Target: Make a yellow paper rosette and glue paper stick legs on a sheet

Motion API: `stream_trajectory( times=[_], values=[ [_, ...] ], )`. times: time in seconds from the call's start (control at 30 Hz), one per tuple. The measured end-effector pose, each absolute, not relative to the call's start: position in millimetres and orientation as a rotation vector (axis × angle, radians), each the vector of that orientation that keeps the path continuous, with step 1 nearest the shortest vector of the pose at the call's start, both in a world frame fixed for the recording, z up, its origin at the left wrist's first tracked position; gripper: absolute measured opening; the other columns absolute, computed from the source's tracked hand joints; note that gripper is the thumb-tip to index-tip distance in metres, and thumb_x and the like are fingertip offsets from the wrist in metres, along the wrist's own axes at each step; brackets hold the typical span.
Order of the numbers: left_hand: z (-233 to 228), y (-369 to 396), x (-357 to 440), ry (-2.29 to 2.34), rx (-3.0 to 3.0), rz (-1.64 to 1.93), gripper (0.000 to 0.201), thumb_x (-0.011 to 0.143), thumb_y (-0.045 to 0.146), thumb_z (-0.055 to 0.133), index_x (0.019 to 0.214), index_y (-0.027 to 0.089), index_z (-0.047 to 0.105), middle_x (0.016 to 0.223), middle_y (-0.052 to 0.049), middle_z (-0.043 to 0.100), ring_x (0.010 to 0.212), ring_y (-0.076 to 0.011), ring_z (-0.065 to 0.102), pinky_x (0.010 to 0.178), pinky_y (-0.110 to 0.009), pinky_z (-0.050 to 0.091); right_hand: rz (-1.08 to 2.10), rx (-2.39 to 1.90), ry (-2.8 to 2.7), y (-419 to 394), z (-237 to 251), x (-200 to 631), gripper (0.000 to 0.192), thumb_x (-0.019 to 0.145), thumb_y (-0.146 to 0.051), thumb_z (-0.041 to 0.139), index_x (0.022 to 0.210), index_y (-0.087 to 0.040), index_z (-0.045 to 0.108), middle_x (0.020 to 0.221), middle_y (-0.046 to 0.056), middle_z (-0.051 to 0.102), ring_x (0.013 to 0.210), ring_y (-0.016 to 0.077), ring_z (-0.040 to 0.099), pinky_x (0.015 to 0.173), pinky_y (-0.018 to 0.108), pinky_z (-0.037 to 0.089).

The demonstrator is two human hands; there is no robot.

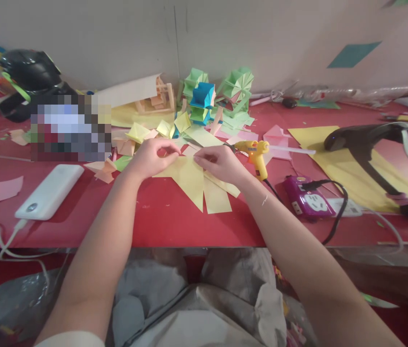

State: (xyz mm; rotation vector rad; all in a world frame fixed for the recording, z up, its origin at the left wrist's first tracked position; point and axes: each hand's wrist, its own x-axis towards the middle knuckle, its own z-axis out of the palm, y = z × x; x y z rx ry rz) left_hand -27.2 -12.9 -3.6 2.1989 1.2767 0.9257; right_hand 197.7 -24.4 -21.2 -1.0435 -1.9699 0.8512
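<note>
A piece of pale yellow paper [191,180] hangs between my hands above the red tabletop, its pointed end toward me. My left hand [156,156] pinches its upper left edge between thumb and fingers. On the other side my right hand [220,163] is closed at the upper right edge, fingertips close to those of the left. More yellow paper strips [217,197] lie under and beside the right hand. Small folded yellow paper pieces [165,128] sit just beyond my left hand. Behind them stands a blue and green folded-paper stack [203,102].
To the right lie a yellow glue gun [256,153], a purple power socket [308,196] with cords, and a black headset strap [366,154] on yellow sheets. A white power bank [50,192] lies left. Green paper lanterns [239,86] stand near the wall.
</note>
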Motion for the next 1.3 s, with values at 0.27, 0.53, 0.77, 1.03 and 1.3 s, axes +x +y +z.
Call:
stream_trajectory(
  times=[0.27,0.53,0.77,1.03,1.3],
  values=[
    [-12,-12,-16,1.276,2.161,0.914,0.009,0.074,0.026,0.068,0.074,0.018,0.070,0.075,-0.003,0.070,0.066,-0.0145,0.057,0.063,-0.027,0.046,0.716,-1.009,-1.970,-27,-22,193,0.020,0.086,-0.025,0.057,0.078,-0.018,0.074,0.081,0.005,0.073,0.073,0.0167,0.062,0.069,0.030,0.048],
    [-4,-7,-39,1.416,2.123,0.944,0.007,0.070,0.024,0.065,0.067,0.018,0.067,0.068,-0.001,0.067,0.061,-0.0130,0.056,0.061,-0.026,0.045,0.628,-0.996,-1.858,-22,-20,203,0.019,0.084,-0.028,0.060,0.080,-0.016,0.075,0.080,0.006,0.074,0.067,0.0155,0.060,0.064,0.030,0.048],
    [-2,-4,-57,1.565,2.098,0.928,0.008,0.068,0.025,0.067,0.063,0.019,0.066,0.061,0.000,0.063,0.056,-0.0134,0.053,0.056,-0.027,0.040,0.652,-1.036,-1.730,-23,-15,208,0.016,0.081,-0.027,0.060,0.075,-0.016,0.070,0.070,0.003,0.065,0.063,0.0139,0.054,0.058,0.028,0.042],
    [0,-1,-56,1.511,1.995,1.106,0.013,0.069,0.025,0.066,0.060,0.019,0.059,0.061,0.000,0.058,0.061,-0.0151,0.053,0.061,-0.028,0.041,0.777,-1.044,-1.627,-23,-13,206,0.014,0.080,-0.029,0.062,0.073,-0.017,0.066,0.061,-0.001,0.053,0.055,0.0098,0.044,0.050,0.025,0.035],
    [-5,4,-48,1.187,1.590,1.220,0.020,0.076,0.036,0.072,0.085,0.018,0.072,0.085,-0.004,0.071,0.084,-0.0201,0.067,0.081,-0.033,0.053,1.004,-1.007,-1.563,-19,-15,204,0.018,0.082,-0.033,0.062,0.078,-0.016,0.067,0.065,0.001,0.057,0.057,0.0123,0.053,0.053,0.028,0.046]
  ],
)
